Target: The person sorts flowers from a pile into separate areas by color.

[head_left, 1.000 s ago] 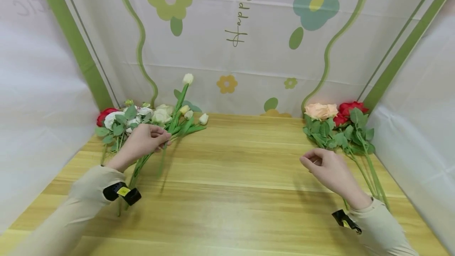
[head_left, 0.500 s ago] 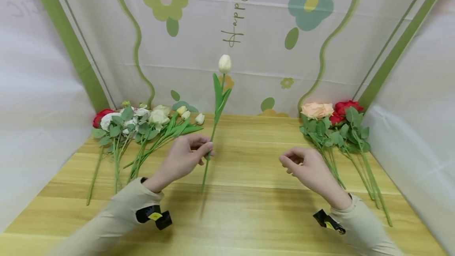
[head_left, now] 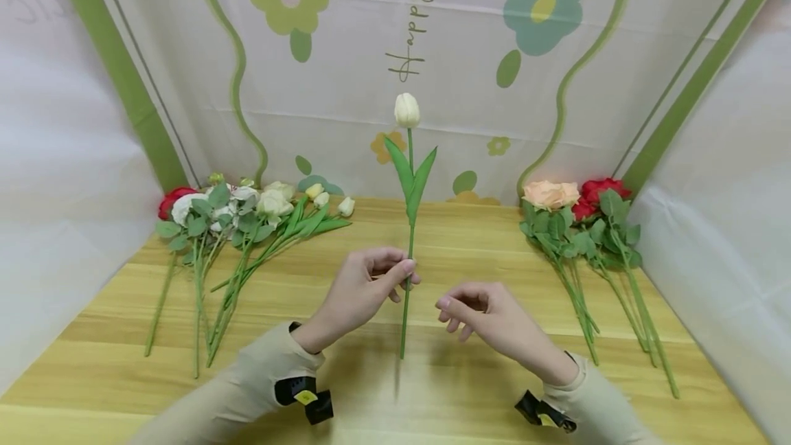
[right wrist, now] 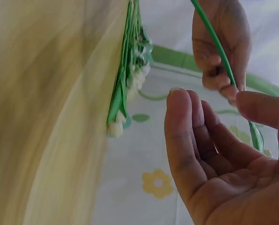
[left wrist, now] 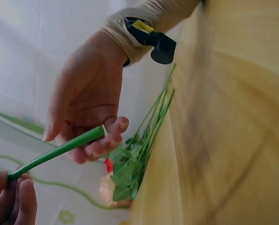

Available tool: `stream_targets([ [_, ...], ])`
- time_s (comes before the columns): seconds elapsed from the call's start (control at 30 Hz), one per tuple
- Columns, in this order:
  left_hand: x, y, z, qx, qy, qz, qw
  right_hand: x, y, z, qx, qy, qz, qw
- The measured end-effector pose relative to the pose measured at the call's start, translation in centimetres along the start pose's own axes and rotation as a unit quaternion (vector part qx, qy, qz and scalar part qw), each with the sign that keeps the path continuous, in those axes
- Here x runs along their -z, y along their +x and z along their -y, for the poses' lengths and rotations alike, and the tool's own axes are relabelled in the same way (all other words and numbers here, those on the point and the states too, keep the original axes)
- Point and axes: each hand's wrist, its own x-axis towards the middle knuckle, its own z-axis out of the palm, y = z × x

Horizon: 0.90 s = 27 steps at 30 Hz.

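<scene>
A white artificial tulip with two green leaves stands nearly upright over the middle of the table. My left hand pinches its stem between thumb and fingers, well below the leaves. To the right of the stem is my right hand, its fingers loosely bent around nothing. In the left wrist view, the stem's lower end appears close to the right hand; whether they touch I cannot tell. The right wrist view shows a gap between the right thumb and fingers.
Left on the wooden table lie white roses, a red flower and several tulips. Peach and red roses lie at the right. A printed cloth hangs behind, with white cloth at both sides.
My left hand has lifted the white tulip from the left bunch and carried it right to the middle, turning it upright. My right hand has moved left and nearer, towards the stem.
</scene>
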Motion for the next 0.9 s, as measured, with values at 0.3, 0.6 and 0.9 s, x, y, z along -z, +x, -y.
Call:
stream_targets([
  [0.3,-0.9,-0.6,0.1,0.001,-0.05,0.009,0.9987,-2.2,-0.5,0.5,0.032,0.087,0.006,0.9957],
  [0.6,-1.5,-1.1,0.5,-0.02,-0.026,0.047,0.9983,-3.1,-0.4,0.0,0.065,0.098,-0.032,0.9926],
  [0.9,-0.3,-0.8,1.1,0.01,0.024,0.082,0.9963,-2.2,-0.6,-1.4,0.087,0.053,-0.059,0.993],
])
